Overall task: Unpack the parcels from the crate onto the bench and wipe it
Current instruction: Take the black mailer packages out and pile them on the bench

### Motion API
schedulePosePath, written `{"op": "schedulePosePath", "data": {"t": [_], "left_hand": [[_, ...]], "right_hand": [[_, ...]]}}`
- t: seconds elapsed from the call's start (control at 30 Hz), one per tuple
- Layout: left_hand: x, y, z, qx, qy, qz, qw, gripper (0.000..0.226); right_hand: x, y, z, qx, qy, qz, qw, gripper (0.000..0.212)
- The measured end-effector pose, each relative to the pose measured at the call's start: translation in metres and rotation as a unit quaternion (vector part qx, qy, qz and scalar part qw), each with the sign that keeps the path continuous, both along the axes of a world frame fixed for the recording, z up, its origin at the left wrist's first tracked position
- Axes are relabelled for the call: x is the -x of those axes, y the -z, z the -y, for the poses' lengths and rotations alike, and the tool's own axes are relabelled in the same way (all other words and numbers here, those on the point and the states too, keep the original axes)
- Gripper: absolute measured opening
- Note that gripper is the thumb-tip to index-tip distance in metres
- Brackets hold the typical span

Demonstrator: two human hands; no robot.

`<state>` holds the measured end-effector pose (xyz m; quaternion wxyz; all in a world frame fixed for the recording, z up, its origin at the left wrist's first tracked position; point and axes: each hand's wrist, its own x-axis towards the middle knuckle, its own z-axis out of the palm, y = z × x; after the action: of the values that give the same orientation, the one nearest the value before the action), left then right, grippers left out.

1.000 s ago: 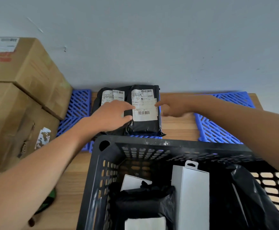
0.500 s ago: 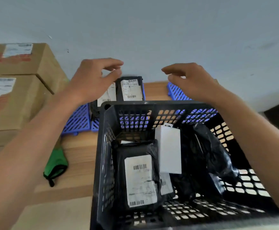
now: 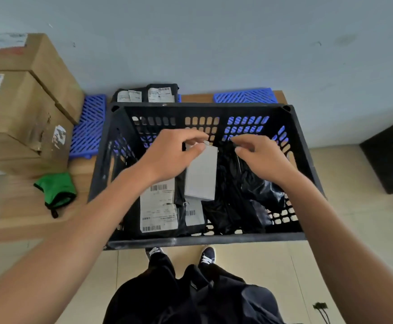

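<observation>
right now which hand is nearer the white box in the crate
Left. The left hand is on the white box, fingers pinching its top end. The right hand is beside it, over the black bag, apart from the box.

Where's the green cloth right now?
In the head view the green cloth lies on the wooden bench, left of the black crate and just below the stacked cardboard boxes.

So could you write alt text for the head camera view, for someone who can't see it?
Inside a black plastic crate, the left hand pinches a white cardboard box while the right hand reaches for a black plastic parcel. Labelled black parcels lie on the wooden bench beyond.
</observation>
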<state>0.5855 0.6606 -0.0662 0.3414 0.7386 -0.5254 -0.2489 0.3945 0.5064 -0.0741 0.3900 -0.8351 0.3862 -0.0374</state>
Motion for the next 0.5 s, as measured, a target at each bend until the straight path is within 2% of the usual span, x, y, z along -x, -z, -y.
{"op": "schedulePosePath", "data": {"t": [0.17,0.27,0.5], "left_hand": [[0.046,0.033,0.023,-0.112,0.019,-0.06,0.992,0.034],[0.066,0.049,0.042,-0.186,0.027,-0.101,0.977,0.041],[0.099,0.065,0.072,-0.289,0.069,-0.111,0.948,0.046]], "right_hand": [[0.042,0.03,0.016,-0.037,-0.011,-0.129,0.991,0.054],[0.055,0.045,0.017,-0.019,-0.046,-0.188,0.981,0.069],[0.069,0.066,0.007,-0.039,-0.055,-0.222,0.973,0.092]]}}
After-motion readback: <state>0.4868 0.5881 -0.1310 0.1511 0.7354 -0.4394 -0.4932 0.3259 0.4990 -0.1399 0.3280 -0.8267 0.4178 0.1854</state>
